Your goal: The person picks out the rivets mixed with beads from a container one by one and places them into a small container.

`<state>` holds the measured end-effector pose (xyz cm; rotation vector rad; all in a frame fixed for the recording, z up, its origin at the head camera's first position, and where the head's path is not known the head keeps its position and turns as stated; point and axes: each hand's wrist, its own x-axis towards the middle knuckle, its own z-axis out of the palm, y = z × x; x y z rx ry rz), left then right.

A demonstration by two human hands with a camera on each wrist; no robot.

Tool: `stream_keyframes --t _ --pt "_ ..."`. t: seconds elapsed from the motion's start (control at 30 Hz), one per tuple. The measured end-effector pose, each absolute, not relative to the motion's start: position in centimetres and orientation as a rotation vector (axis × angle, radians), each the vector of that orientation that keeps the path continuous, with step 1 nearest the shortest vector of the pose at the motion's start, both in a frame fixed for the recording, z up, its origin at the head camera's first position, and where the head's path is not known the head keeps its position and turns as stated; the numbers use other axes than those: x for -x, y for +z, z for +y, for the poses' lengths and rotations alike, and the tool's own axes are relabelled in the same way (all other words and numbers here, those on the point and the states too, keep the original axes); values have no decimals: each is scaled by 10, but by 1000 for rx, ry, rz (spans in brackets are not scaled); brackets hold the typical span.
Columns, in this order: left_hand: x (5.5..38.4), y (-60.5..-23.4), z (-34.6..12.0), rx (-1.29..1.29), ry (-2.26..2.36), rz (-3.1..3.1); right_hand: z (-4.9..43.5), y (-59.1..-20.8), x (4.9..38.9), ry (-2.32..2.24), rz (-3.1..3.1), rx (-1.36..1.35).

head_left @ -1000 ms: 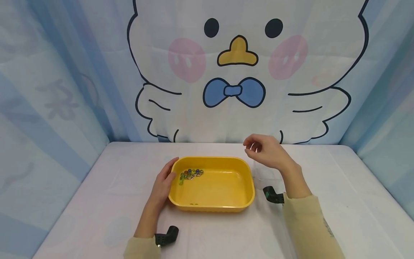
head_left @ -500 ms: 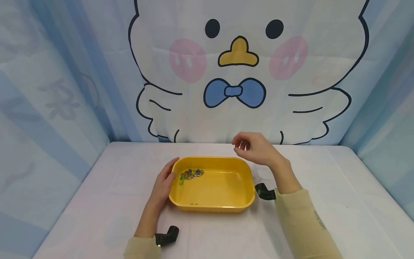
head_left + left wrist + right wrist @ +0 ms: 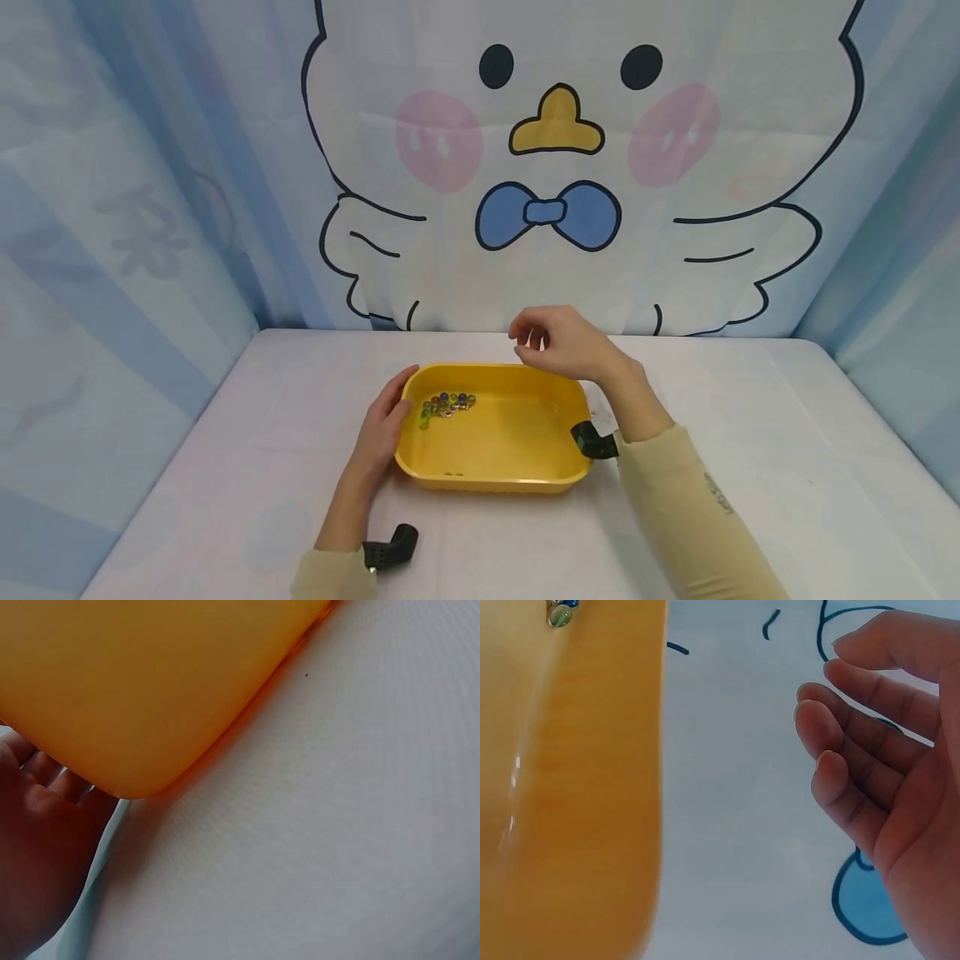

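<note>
A yellow plastic tray [image 3: 517, 442] stands on the table, with a cluster of small glass marbles [image 3: 447, 405] in its far left part. At the tray's left end my left hand [image 3: 378, 433] grips the side, thumb at the rim; the left wrist view shows its fingers partly hidden behind the tray [image 3: 150, 697]. My right hand [image 3: 566, 342] hovers above the far right rim, apart from it. Its fingers are loosely bent with nothing visible between them, as the right wrist view of the hand [image 3: 900, 765] also shows. A few marbles [image 3: 561, 615] appear there too.
White cloth covers the table [image 3: 225, 467]. Behind it hangs a curtain [image 3: 547, 283] with a cartoon bird, and blue curtains [image 3: 127, 250] flank both sides. A black wrist camera [image 3: 594, 440] on the right arm overlaps the tray's right edge.
My right hand has moved left, from right of the tray to above its far rim, fingers still loosely bent. The left hand, tray and marbles stay in place.
</note>
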<state>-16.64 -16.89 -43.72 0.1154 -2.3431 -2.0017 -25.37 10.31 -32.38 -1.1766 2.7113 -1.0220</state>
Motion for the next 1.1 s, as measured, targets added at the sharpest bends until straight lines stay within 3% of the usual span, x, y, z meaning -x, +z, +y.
stream_keyframes --t 0.5,1.1 --pt "168 -441 -170 -118 -2017 -2323 68 -335 260 -750 2603 1383" --pt "168 -439 -171 -108 -2036 -2316 45 -355 257 -593 2520 1353"
